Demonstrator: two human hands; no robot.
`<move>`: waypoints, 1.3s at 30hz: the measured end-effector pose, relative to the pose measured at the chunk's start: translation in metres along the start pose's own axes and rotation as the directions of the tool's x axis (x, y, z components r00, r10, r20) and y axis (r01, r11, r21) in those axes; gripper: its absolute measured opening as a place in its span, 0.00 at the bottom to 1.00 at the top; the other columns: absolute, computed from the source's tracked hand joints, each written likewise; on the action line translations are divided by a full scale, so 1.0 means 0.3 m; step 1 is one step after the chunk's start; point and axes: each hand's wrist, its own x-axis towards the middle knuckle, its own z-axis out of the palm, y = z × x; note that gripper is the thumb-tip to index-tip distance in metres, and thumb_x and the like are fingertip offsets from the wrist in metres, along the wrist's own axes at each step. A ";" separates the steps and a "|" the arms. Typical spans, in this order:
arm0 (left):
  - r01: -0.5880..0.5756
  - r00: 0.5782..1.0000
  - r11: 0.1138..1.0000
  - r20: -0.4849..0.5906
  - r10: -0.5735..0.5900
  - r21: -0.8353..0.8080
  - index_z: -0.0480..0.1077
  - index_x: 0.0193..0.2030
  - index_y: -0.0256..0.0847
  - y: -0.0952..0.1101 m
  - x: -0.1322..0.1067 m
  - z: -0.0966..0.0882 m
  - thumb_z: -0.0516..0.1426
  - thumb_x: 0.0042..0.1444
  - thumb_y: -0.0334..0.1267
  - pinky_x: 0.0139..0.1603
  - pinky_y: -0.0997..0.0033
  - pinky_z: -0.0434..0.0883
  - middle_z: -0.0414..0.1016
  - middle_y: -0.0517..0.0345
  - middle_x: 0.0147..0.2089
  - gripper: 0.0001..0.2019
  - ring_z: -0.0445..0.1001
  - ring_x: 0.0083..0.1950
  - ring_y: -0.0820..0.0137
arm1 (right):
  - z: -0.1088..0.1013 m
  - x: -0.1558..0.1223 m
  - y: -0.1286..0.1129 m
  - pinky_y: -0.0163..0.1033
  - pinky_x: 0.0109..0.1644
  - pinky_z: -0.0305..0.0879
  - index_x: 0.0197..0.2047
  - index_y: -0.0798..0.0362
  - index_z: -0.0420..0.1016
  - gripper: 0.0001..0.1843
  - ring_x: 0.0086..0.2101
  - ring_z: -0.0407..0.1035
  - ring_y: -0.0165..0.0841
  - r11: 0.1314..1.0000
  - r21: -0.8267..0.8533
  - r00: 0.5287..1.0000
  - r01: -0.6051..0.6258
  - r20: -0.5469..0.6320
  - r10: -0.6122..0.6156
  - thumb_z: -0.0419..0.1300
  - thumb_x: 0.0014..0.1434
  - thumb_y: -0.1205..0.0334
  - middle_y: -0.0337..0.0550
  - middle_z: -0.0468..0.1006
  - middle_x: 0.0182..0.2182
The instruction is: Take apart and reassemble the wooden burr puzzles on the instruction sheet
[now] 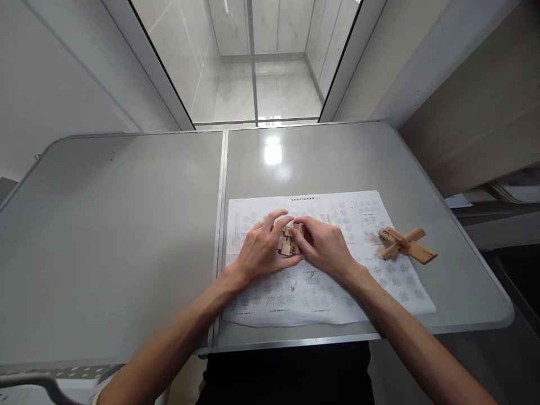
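A small cluster of notched wooden puzzle pieces (289,241) rests on a printed instruction sheet (324,281). My left hand (261,250) grips the cluster from the left, fingers curled over its top. My right hand (324,244) grips it from the right, with fingertips pinching the upper pieces. Much of the cluster is hidden between the two hands. Some way to the right, a crossed assembly of wooden bars (405,244) lies on the same sheet, untouched.
The sheet lies on a grey folding table (126,236) with a centre seam. A glass wall stands beyond the far edge. A low surface with papers (518,194) sits off the table's right side.
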 end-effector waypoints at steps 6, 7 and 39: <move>0.003 1.000 1.000 -0.001 -0.003 -0.013 0.61 0.68 0.46 -0.004 -0.001 0.003 0.71 0.58 0.50 0.53 0.50 0.83 0.72 0.43 0.68 0.37 0.82 0.59 0.50 | -0.004 0.002 -0.001 0.42 0.36 0.63 0.49 0.48 0.81 0.17 0.35 0.79 0.40 1.000 -0.019 1.000 0.020 -0.020 -0.021 0.52 0.79 0.53 0.48 0.87 0.43; 0.006 1.000 1.000 0.002 -0.006 -0.012 0.61 0.68 0.46 -0.005 -0.001 0.004 0.71 0.57 0.50 0.53 0.50 0.83 0.72 0.42 0.68 0.37 0.82 0.60 0.50 | -0.004 0.002 0.001 0.42 0.36 0.62 0.48 0.48 0.81 0.17 0.35 0.78 0.40 0.999 -0.033 1.000 0.017 -0.024 -0.018 0.51 0.79 0.53 0.48 0.87 0.42; 0.417 0.905 0.882 -0.186 -0.382 0.218 0.73 0.60 0.47 -0.092 0.026 -0.080 0.70 0.62 0.54 0.36 0.65 0.73 0.83 0.56 0.58 0.25 0.85 0.47 0.60 | -0.021 0.002 0.009 0.37 0.31 0.61 0.53 0.51 0.72 0.10 0.22 0.65 0.30 0.997 0.066 0.999 -0.049 0.015 0.048 0.53 0.75 0.58 0.34 0.75 0.26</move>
